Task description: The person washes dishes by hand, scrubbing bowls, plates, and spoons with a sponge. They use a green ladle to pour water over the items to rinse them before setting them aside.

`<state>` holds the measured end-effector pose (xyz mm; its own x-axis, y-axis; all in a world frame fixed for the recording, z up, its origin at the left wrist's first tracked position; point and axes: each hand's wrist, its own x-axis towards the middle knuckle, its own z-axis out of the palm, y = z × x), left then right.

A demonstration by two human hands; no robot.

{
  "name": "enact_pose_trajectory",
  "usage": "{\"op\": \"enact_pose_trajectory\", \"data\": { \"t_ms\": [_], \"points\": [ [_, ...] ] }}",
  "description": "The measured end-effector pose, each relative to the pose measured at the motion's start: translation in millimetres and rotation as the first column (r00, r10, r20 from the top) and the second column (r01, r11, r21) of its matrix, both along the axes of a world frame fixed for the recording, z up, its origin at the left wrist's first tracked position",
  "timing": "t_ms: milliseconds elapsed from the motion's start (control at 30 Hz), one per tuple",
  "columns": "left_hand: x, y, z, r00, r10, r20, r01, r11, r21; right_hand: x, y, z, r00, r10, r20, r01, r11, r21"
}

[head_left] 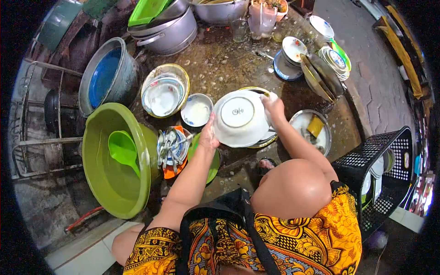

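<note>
A white soup plate (237, 112) is tilted with its underside toward me, showing a dark maker's mark inside the foot ring. My left hand (209, 136) grips its left edge, the fingers hidden behind it. On the opposite edge, my right hand (274, 109) is closed around the rim, with something whitish, perhaps foam, by the fingers. Behind and beneath the plate, a yellow-rimmed dish (264, 143) partly shows. Left of it lies a small white bowl (197, 110) with cloudy liquid. A metal plate (326, 137) to the right holds suds and a yellowish sponge (315, 126).
A green tub (89, 160) with a green dipper (123, 149) stands left, near a metal tub (129, 73). Cutlery (173, 149) and stacked bowls (183, 81) lie nearby. Pots (167, 39) stand behind. Stacked plates (331, 62) and a black crate (366, 153) are right.
</note>
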<state>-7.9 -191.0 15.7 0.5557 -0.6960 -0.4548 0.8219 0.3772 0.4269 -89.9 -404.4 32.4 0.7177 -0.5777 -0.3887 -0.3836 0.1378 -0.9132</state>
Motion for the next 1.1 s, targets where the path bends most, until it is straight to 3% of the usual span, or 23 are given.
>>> {"op": "enact_pose_trajectory", "data": {
  "t_ms": [33, 67, 133, 200, 267, 300, 333, 400, 433, 467, 533, 600, 633, 667, 733, 767, 833, 867, 900, 933, 1000, 1033, 1100],
  "points": [
    [6, -2, -4, 0.999, 0.033, -0.029, -0.032, 0.999, 0.016, 1, 1, -19, 0.969, -0.096, -0.229, -0.017, 0.894, -0.449],
    [9, -5, 1, 0.999, 0.039, -0.028, -0.039, 0.999, 0.016, -6, 18, -26, 0.991, -0.123, -0.044, 0.068, 0.775, -0.628],
    [13, -11, 11, 0.994, 0.112, -0.004, -0.112, 0.99, 0.082, -18, 37, -32, 0.984, 0.065, 0.165, 0.044, 0.811, -0.583],
    [13, -15, 12, 0.99, 0.141, 0.016, -0.142, 0.982, 0.126, -24, 67, -15, 0.926, 0.359, -0.12, -0.216, 0.242, -0.946],
    [12, -21, 7, 0.996, 0.086, 0.038, -0.09, 0.989, 0.122, -22, 85, 3, 0.765, 0.639, -0.079, -0.186, 0.101, -0.977],
    [10, -21, 5, 0.988, 0.03, 0.148, -0.061, 0.976, 0.208, -18, 82, 19, 0.728, 0.681, -0.082, -0.301, 0.209, -0.93],
    [8, -20, 8, 0.989, 0.026, 0.145, -0.056, 0.976, 0.212, -8, 72, 35, 0.731, 0.678, -0.082, -0.303, 0.214, -0.929],
    [5, -18, 21, 0.994, -0.079, 0.079, 0.062, 0.978, 0.2, 12, 51, 51, 0.625, 0.632, -0.457, -0.78, 0.49, -0.39],
    [5, -16, 23, 0.989, -0.082, 0.122, 0.051, 0.969, 0.241, 9, 46, 28, 0.856, 0.49, -0.166, -0.491, 0.667, -0.56],
    [6, -16, 24, 0.989, -0.082, 0.127, 0.049, 0.969, 0.241, 10, 35, -15, 0.877, 0.476, -0.06, -0.36, 0.571, -0.738],
    [9, -19, 23, 0.992, -0.002, 0.125, -0.017, 0.988, 0.153, -2, 39, -17, 0.902, 0.414, -0.124, -0.401, 0.692, -0.6],
    [9, -25, 13, 0.988, 0.059, 0.144, -0.078, 0.989, 0.126, -19, 65, -1, 0.915, 0.376, -0.143, -0.37, 0.648, -0.666],
    [7, -26, 10, 0.981, 0.117, 0.157, -0.134, 0.986, 0.103, -24, 74, -2, 0.838, 0.518, -0.173, -0.34, 0.246, -0.908],
    [5, -26, 7, 0.981, 0.12, 0.153, -0.137, 0.985, 0.104, -27, 85, -5, 0.802, 0.597, 0.014, -0.302, 0.424, -0.854],
    [0, -27, 5, 0.975, 0.034, 0.218, -0.095, 0.957, 0.274, -18, 92, -8, 0.785, 0.612, -0.091, -0.241, 0.166, -0.956],
    [-4, -26, 19, 0.985, 0.021, 0.173, -0.06, 0.973, 0.224, -8, 90, -4, 0.785, 0.612, -0.092, -0.241, 0.166, -0.956],
    [-6, -26, 31, 0.976, -0.042, 0.216, -0.005, 0.977, 0.213, 19, 76, 18, 0.774, 0.498, -0.392, -0.598, 0.368, -0.712],
    [-8, -25, 35, 0.962, -0.103, 0.253, 0.05, 0.977, 0.206, 25, 67, 46, 0.833, 0.454, -0.317, -0.527, 0.473, -0.706],
    [-9, -24, 42, 0.958, -0.139, 0.25, 0.088, 0.975, 0.205, 36, 50, 28, 0.847, 0.434, -0.307, -0.505, 0.475, -0.721],
    [-9, -23, 42, 0.958, -0.141, 0.251, 0.089, 0.974, 0.209, 35, 38, 34, 0.909, 0.356, -0.219, -0.413, 0.69, -0.594],
    [-2, -22, 42, 0.968, -0.105, 0.229, 0.027, 0.947, 0.321, 31, 13, -2, 0.964, 0.252, -0.08, -0.264, 0.891, -0.37],
    [4, -21, 28, 0.976, -0.041, 0.213, 0.007, 0.987, 0.161, 22, 4, -31, 0.978, 0.206, -0.03, -0.2, 0.887, -0.416],
    [9, -23, 36, 0.981, 0.053, 0.188, -0.077, 0.99, 0.121, -1, 21, -40, 0.993, 0.076, 0.094, -0.034, 0.921, -0.389]
  ]
}}
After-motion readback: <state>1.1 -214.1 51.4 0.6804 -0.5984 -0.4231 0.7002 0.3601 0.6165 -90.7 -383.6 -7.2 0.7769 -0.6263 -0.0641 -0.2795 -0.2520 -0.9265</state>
